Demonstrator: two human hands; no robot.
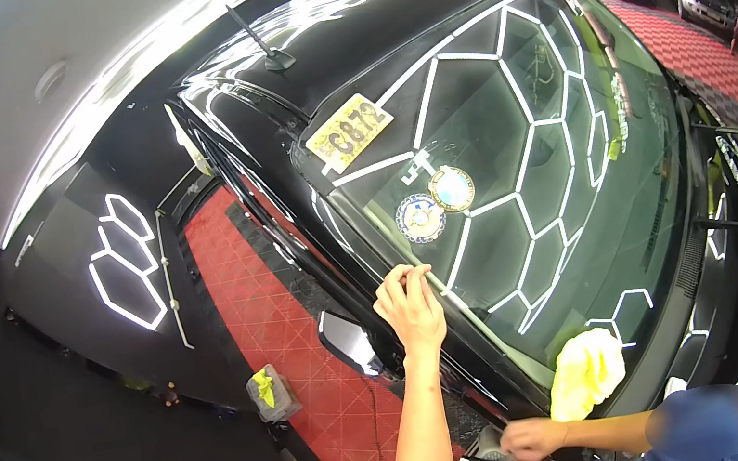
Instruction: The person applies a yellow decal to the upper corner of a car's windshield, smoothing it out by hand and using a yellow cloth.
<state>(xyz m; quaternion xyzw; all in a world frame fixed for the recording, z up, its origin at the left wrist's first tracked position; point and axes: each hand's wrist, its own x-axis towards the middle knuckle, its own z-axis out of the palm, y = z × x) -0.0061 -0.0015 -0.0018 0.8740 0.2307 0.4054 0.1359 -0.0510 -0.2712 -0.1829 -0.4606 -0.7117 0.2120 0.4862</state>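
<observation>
Left hand pinching windshield edge trim; right hand low, grip indiscernible. Yellow cloth lying unused on glass; stickers intact.

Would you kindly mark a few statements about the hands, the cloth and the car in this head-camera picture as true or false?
1. The left hand rests its fingertips on the edge of the windshield. True.
2. The yellow cloth is gripped in the left hand. False: it lies on the lower part of the glass, apart from that hand.
3. The car is black. True.
4. The floor tiles beside the car are blue. False: they are red.
5. The right hand is pressed flat on the windshield. False: it is low by the picture's bottom edge, off the glass.
6. Two round stickers sit on the windshield. True.
</observation>
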